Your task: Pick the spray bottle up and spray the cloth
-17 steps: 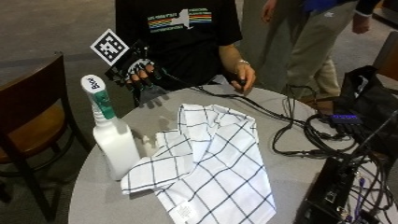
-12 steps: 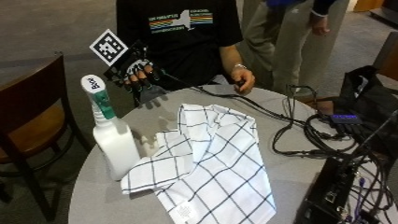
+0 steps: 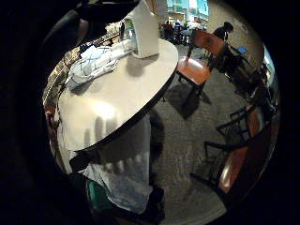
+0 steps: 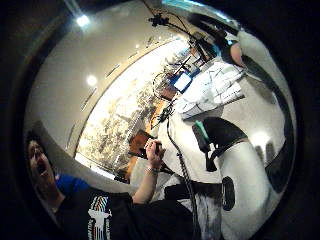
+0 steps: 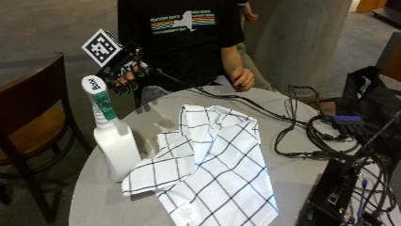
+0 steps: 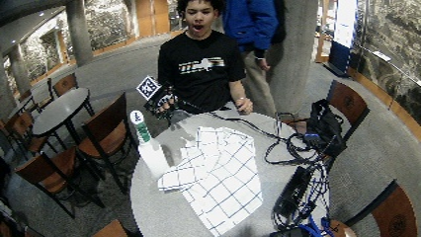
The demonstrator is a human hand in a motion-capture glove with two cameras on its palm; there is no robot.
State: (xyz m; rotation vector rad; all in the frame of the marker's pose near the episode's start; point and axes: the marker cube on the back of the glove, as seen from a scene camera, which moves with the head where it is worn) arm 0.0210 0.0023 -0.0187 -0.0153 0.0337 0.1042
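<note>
At the table's left edge stands the spray bottle (image 5: 115, 141), upright, touching the checked cloth (image 5: 206, 165). Rigid plastic, likely light; I'd take its neck under the green trigger. My gloved right hand (image 5: 125, 75) hovers behind it, fingers loosely curled, empty.

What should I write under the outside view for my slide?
Gloved right hand hovers above the spray bottle beside a checked cloth on the round table.
</note>
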